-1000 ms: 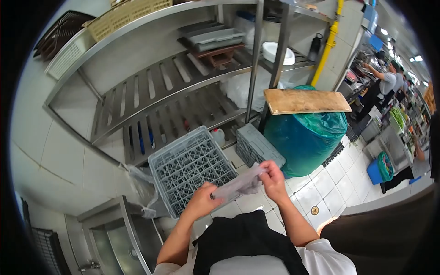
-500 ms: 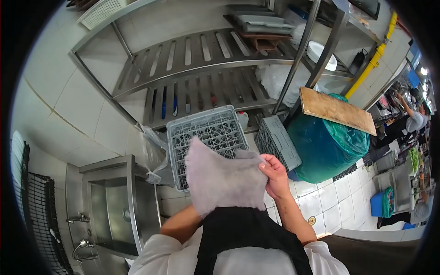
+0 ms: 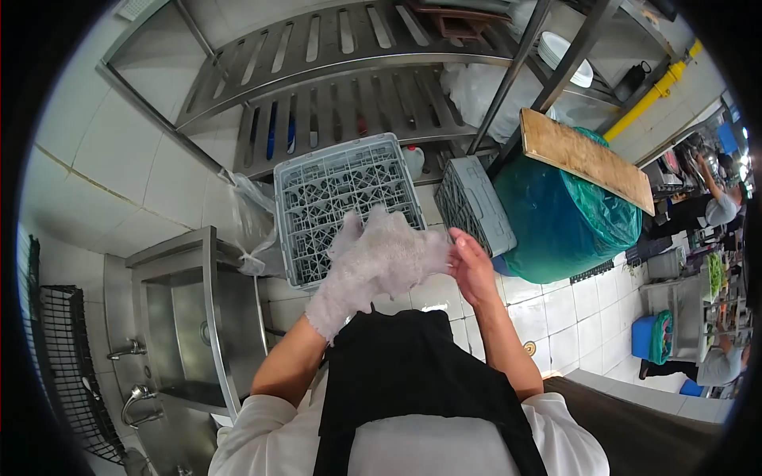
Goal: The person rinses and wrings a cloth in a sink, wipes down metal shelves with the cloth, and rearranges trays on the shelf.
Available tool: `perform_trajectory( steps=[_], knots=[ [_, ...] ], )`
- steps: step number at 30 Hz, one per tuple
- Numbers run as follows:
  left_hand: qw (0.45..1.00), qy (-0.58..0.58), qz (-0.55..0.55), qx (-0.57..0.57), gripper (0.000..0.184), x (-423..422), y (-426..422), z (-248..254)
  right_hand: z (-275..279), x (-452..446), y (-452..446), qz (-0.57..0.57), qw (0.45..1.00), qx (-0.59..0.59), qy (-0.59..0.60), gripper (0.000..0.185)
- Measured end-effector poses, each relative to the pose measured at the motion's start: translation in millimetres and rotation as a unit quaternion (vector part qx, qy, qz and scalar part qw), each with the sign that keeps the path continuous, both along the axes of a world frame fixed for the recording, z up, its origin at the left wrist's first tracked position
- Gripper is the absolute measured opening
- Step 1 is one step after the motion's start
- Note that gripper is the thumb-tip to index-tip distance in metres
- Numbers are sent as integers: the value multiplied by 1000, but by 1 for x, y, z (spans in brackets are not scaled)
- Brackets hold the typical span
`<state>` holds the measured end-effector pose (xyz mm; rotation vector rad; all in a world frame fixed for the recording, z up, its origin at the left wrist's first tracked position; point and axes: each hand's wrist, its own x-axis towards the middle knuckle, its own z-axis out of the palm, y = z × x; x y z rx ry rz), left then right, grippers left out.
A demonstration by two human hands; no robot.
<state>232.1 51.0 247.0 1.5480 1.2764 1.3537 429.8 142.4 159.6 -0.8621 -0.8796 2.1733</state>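
Observation:
A thin, pale grey-lilac cloth [image 3: 389, 258] with frayed edges hangs bunched in front of my apron, above the grey rack. It covers my left hand [image 3: 343, 289] from the wrist forward, so the fingers there are hidden. On the right, its edge is drawn out to my right hand [image 3: 476, 270], whose thumb and fingers pinch it. Just beyond the cloth, a grey plastic dish rack [image 3: 345, 159] with a grid of compartments rests low by the shelf.
A steel sink [image 3: 186, 325] with taps is at left. Slotted steel shelves [image 3: 349, 59] stand ahead. Right of the rack are a grey crate [image 3: 480, 206] and a green-bagged blue bin [image 3: 556, 230] with a wooden board [image 3: 587, 163] across it. People work at far right.
The cloth has gone from spread fairly flat to crumpled around my left hand. My right hand has lifted slightly at the cloth's edge. The view has shifted a little.

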Motion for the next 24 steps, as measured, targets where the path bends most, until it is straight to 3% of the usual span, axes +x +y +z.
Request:
perform_trajectory(
  steps=[2,3,6,7,9,10,12,13,14,15,16,17,18,19,21,24],
  knots=[
    [999,-19,41,24,45,4,-1,-17,-20,0,5,86,995,-49,-25,56],
    [999,-11,38,16,48,5,-3,-26,-42,2,7,169,985,-33,-21,77],
    [994,47,-73,-70,50,3,-13,-33,-40,-9,-10,245,956,-74,144,81],
    [994,24,-88,-55,40,12,-9,-15,-49,-11,-11,246,947,-93,185,83],
    [994,-17,-108,-21,20,26,0,36,-75,-5,-9,188,966,-54,168,73],
    [993,-34,-115,-3,10,29,4,57,-50,-11,-10,149,976,-43,153,57],
    [994,70,-65,47,3,21,0,62,-5,-20,-5,107,987,0,116,35],
    [979,188,-9,75,6,15,-9,44,7,-16,3,103,990,31,96,29],
    [975,211,17,61,10,5,-18,23,14,-12,11,95,991,62,76,24],
    [986,165,32,11,16,-6,-29,-1,18,-7,18,104,990,76,64,25],
    [996,11,43,-72,22,-19,-42,-29,20,-1,25,111,988,90,52,26],
    [970,-191,65,-137,28,-31,-52,-57,20,5,29,118,987,103,39,27],
    [899,-393,96,-170,34,-39,-66,-78,17,10,31,123,986,108,27,25],
    [838,-504,123,-169,41,-41,-75,-88,13,15,33,129,985,112,16,24],
    [733,-642,186,-122,49,-34,-86,-79,10,21,35,160,980,116,6,23],
    [725,-657,190,-79,56,-43,-104,-95,9,3,27,147,986,73,38,21]
  ],
)
